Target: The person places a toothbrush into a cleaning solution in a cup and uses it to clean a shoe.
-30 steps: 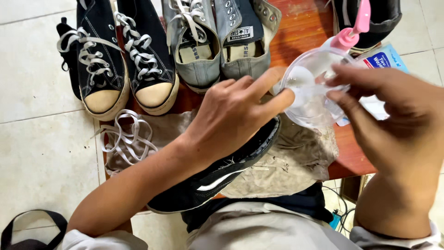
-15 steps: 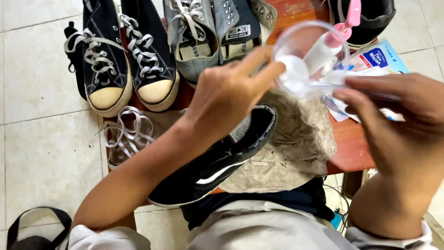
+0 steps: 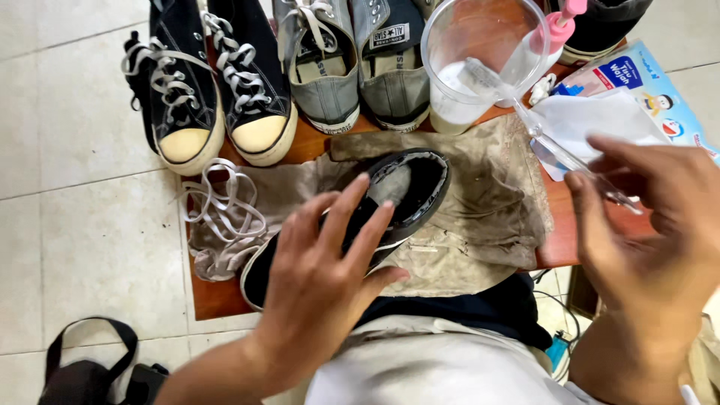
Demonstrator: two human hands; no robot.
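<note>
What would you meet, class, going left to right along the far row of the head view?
Black sneakers → grey sneakers → clear plastic cup → pink-capped bottle → dark shoe.

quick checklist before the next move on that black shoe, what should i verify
1. Left hand on the black shoe: not ok, open fingers hover over it, no grip.
2. Right hand holding the clear-handled brush: ok, fingers pinch the handle.
3. Brush head in the plastic cup: ok, it dips into the white liquid.
4. Cup upright on the wooden table: ok.
5. Stained cloth under the shoe: ok, it covers the table there.
6. Loose white laces out of the way: ok, lying left of the shoe.
</note>
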